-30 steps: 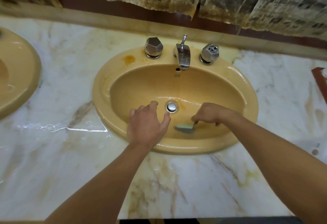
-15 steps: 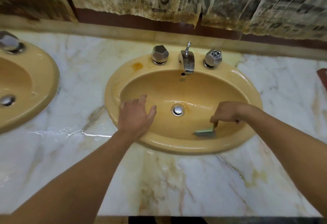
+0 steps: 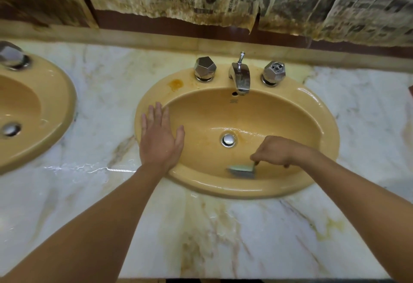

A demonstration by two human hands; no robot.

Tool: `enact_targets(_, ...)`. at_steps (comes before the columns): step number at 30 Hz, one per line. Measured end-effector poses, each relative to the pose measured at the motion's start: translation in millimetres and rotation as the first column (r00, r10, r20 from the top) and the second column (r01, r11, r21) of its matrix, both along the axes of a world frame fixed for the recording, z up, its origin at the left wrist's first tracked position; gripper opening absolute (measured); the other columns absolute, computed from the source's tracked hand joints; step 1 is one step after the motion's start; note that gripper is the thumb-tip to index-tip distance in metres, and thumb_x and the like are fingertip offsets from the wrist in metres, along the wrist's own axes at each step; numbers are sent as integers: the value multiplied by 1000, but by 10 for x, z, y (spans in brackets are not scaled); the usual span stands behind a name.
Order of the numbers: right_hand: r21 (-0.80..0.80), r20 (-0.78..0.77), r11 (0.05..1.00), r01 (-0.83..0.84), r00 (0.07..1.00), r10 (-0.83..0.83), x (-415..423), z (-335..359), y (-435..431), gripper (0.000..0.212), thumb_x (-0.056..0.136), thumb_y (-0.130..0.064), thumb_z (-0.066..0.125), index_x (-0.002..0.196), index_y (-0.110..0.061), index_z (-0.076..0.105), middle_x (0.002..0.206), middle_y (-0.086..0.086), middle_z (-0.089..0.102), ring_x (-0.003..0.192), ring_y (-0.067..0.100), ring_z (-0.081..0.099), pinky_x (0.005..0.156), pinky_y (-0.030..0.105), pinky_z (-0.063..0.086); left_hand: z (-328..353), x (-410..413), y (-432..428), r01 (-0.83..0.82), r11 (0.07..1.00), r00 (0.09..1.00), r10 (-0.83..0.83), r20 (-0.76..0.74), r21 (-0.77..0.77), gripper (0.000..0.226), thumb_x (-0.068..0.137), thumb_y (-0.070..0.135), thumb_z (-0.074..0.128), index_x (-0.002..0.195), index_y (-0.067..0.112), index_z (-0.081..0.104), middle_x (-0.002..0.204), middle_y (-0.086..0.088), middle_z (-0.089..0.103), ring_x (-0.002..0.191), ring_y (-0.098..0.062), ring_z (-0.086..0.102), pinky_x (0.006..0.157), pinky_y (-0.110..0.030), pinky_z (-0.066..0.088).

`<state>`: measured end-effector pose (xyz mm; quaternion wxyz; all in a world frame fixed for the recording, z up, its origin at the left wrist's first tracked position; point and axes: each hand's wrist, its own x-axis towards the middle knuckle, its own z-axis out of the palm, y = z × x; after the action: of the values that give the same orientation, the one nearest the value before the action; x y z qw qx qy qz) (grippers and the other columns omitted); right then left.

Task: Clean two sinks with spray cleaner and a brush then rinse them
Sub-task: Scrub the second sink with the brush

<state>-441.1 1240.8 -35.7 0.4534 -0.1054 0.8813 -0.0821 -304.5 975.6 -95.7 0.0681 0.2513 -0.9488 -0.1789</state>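
Nearest me is the marble table [image 3: 223,238], wet along its front edge. On it, my left hand [image 3: 159,136] lies flat with straight fingers on the left rim of the near sink [image 3: 245,190]. My right hand [image 3: 277,151] is curled round the handle of the brush [image 3: 242,169], whose head sits low on the bowl's front wall.

I judge this is mid-scrub. An orange stain [image 3: 176,83] remains on the back rim, no water runs from the spout [image 3: 240,79], and rinsing looks not yet done. I can't tell whether the second sink [image 3: 55,113], at the table's left edge, is clean.

Count: two sinks, one brush, two drains, one spout, three knobs, no spray bottle in view.
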Motion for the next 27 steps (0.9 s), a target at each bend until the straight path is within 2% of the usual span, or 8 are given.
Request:
enact_targets(1, 31, -85, 999, 6, 996, -3, 41, -33, -46, 30, 87, -43, 60, 74, -18, 70, 68, 1, 51, 62, 23, 54, 53, 29, 45, 7, -15, -19, -21, 999, 1000, 22, -18, 37, 68, 103, 43, 35, 159, 5, 24, 168, -11, 15, 157, -24, 4, 127, -38, -4)
enact_targets(5, -162, 276, 973, 161, 954, -112, 114, -86, -234, 27, 88, -42, 64, 90, -20, 81, 58, -1, 29, 50, 20, 30, 48, 25, 36, 10, -68, -115, -3, 991, 997, 14, -78, 136, 62, 104, 31, 35, 158, 3, 24, 167, -10, 21, 156, -19, 10, 127, -34, 0)
enact_targets(9, 11, -161, 989, 146, 977, -142, 94, -207, -219, 29, 89, -43, 56, 84, -16, 64, 78, 1, 54, 76, 25, 55, 58, 28, 42, 47, -71, -210, 60, 981, 993, -41, -108, 183, 60, 102, 27, 30, 157, 5, 29, 165, -9, 26, 155, -17, 14, 127, -34, 7)
enact_targets(14, -244, 374, 932, 269, 913, -166, 225, -219, -375, 28, 92, -40, 63, 89, -16, 79, 59, 2, 21, 50, 20, 22, 46, 25, 32, 65, -89, -259, 94, 975, 986, -63, -154, 203, 52, 106, 12, 37, 157, 9, 32, 164, -5, 28, 154, -15, 16, 126, -28, 9)
enact_targets(17, -200, 12, 976, 83, 997, -82, 357, -273, -455, 41, 92, -39, 59, 59, -14, 59, 54, 1, 31, 57, 24, 39, 49, 29, 32, 26, -112, -295, 126, 972, 983, -95, -158, 200, 53, 104, 16, 33, 157, 9, 34, 164, -4, 30, 154, -13, 17, 125, -25, 7)
enact_targets(20, -309, 131, 935, 173, 982, -138, 380, -373, -570, 38, 89, -41, 61, 72, -8, 68, 61, 4, 24, 57, 23, 33, 47, 26, 32, 10, -126, -315, 141, 970, 980, -109, -168, 198, 58, 100, 22, 28, 156, 8, 36, 163, -4, 32, 154, -13, 19, 125, -24, 7)
enact_targets(24, -214, -92, 939, 269, 951, -294, 339, -444, -611, 34, 94, -42, 51, 76, -14, 57, 70, 2, 48, 74, 26, 54, 55, 30, 34, 19, -133, -320, 140, 969, 977, -102, -188, 203, 57, 100, 20, 29, 154, 7, 39, 161, -7, 35, 152, -13, 23, 124, -21, 6)
enact_targets(27, -299, 274, 912, 280, 941, -199, 363, -470, -729, 35, 95, -45, 58, 90, -14, 74, 59, -1, 29, 52, 19, 35, 48, 25, 35, 26, -136, -316, 131, 968, 975, -87, -202, 214, 56, 99, 18, 30, 152, 5, 41, 160, -9, 37, 151, -14, 26, 124, -20, 5)
